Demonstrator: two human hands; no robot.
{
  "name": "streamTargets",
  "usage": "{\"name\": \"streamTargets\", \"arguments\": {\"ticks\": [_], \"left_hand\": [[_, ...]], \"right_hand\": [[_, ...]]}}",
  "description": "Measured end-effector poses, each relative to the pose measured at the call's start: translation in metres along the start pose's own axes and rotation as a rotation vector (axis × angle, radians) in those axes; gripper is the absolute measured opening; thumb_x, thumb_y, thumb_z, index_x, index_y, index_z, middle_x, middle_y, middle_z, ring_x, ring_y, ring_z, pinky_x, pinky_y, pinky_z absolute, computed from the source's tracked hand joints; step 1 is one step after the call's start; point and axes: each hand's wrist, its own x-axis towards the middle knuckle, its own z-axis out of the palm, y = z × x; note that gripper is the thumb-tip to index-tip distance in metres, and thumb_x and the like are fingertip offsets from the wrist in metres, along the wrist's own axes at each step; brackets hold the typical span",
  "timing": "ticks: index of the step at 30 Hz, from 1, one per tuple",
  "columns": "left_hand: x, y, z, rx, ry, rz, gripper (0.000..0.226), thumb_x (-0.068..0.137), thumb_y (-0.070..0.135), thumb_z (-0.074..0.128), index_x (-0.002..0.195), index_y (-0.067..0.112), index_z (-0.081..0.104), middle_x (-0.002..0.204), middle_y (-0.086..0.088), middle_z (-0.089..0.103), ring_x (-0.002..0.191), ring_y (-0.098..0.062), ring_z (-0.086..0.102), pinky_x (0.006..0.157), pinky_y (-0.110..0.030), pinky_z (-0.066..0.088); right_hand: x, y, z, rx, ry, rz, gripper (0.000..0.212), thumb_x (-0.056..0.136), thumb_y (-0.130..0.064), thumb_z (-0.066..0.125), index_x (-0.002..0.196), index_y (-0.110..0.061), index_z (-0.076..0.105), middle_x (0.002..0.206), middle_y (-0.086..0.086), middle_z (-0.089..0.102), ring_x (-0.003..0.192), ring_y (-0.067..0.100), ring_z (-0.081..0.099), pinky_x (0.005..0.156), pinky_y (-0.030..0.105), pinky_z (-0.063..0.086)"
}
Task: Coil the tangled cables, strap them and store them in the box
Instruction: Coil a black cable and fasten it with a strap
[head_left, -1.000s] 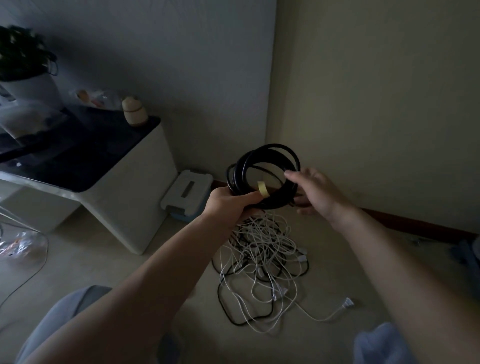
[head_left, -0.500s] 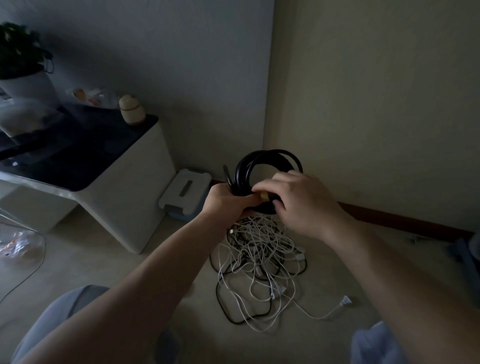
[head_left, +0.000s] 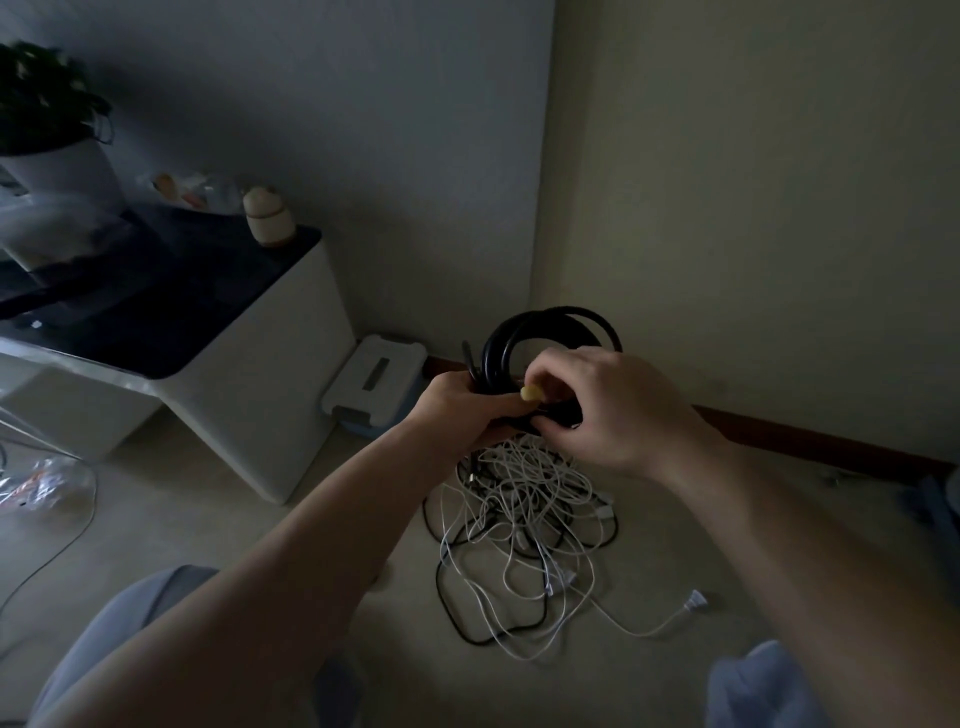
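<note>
A coiled black cable (head_left: 524, 332) is held upright in mid-air near the room's corner. My left hand (head_left: 457, 405) grips the bottom of the coil. My right hand (head_left: 602, 405) is closed over the same spot, its fingers pinching a yellow strap (head_left: 531, 393) that sits on the coil. Below both hands, a tangle of white and black cables (head_left: 524, 525) lies on the floor, with a white plug (head_left: 695, 601) trailing to the right. A white storage box (head_left: 376, 382) with a closed lid stands on the floor by the wall, left of the coil.
A white cabinet with a dark top (head_left: 171, 312) stands at the left, carrying a potted plant (head_left: 47, 135) and a small jar (head_left: 268, 217). A plastic bag (head_left: 41, 480) and a thin wire lie on the floor far left. Walls meet behind the coil.
My right hand came in from the right side of the coil and closed over the yellow strap at the bottom. The left hand kept its grip; the coil sank slightly.
</note>
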Motion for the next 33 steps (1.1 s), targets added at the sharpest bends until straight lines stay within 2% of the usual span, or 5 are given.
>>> {"name": "streamTargets", "arguments": {"ticks": [6,11,18,25,33], "left_hand": [[0.0,-0.001,-0.003,-0.013,-0.023,-0.02,0.027,0.083,0.002,0.076,0.11,0.0,0.072,0.097,-0.012,0.075,0.083,-0.016,0.073,0.077,-0.024,0.061],[0.0,-0.002,-0.003,-0.021,-0.004,-0.019,0.028,0.083,0.004,0.077,0.109,-0.003,0.071,0.097,-0.014,0.074,0.087,-0.018,0.072,0.088,-0.033,0.06],[-0.001,-0.001,-0.005,-0.25,0.022,-0.093,0.003,0.088,0.002,0.07,0.089,0.004,0.073,0.073,-0.004,0.074,0.064,-0.008,0.071,0.056,-0.016,0.054],[-0.002,0.0,-0.004,-0.335,0.067,-0.137,0.004,0.09,0.005,0.07,0.091,0.001,0.072,0.07,-0.004,0.073,0.061,-0.007,0.071,0.055,-0.017,0.054],[-0.003,0.0,-0.004,-0.341,0.072,-0.15,0.01,0.087,0.005,0.074,0.093,-0.003,0.072,0.076,-0.009,0.073,0.067,-0.011,0.072,0.059,-0.018,0.056]], "right_hand": [[0.0,0.003,0.004,0.063,-0.012,0.009,0.006,0.084,-0.018,0.072,0.089,-0.021,0.07,0.087,-0.01,0.065,0.078,0.007,0.059,0.065,0.028,0.052],[-0.003,-0.007,0.016,-0.065,0.129,-0.043,0.011,0.079,-0.008,0.069,0.085,-0.016,0.069,0.083,-0.004,0.064,0.074,0.018,0.061,0.054,0.031,0.049],[-0.011,-0.011,0.035,-0.045,0.256,-0.102,0.023,0.089,-0.001,0.062,0.107,-0.008,0.074,0.098,0.004,0.07,0.084,0.025,0.069,0.061,0.041,0.057],[-0.014,-0.011,0.048,0.001,0.301,-0.138,0.021,0.095,-0.006,0.065,0.113,0.001,0.073,0.103,0.011,0.071,0.092,0.027,0.071,0.075,0.039,0.059],[-0.016,-0.016,0.056,-0.079,0.462,-0.117,0.018,0.089,-0.007,0.074,0.108,-0.006,0.076,0.092,0.006,0.074,0.084,0.024,0.072,0.071,0.033,0.059]]}}
